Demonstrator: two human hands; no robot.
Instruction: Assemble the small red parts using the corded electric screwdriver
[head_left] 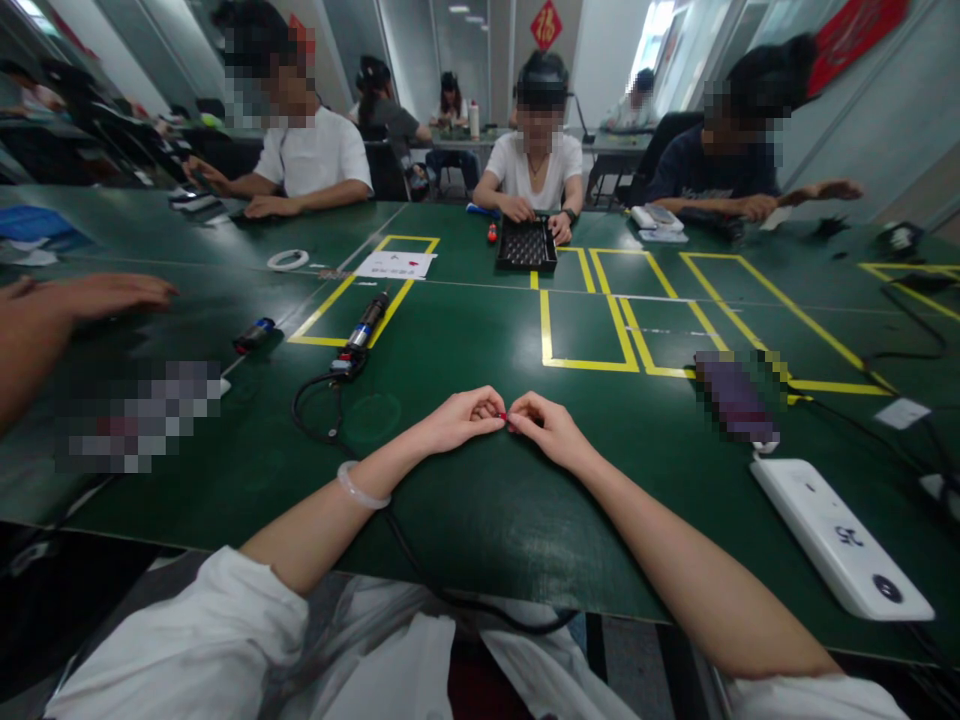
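Over the green table my left hand (472,416) and my right hand (546,426) meet fingertip to fingertip. Both are closed in a pinch on a small red piece (503,415), mostly hidden by the fingers and too small to name. A pale bracelet (363,488) circles my left wrist. To the left of my left hand lies a black and silver cylindrical tool (365,325) with a black cable (405,540) that passes under my left forearm toward the table's front edge.
A white power bank (840,540) and a phone (735,395) lie at right. Yellow tape outlines (592,362) mark the tabletop. Opposite, a person handles a black compartment tray (527,245). A printed sheet (395,264) lies left of it. A neighbour's hand (112,292) reaches in from the left.
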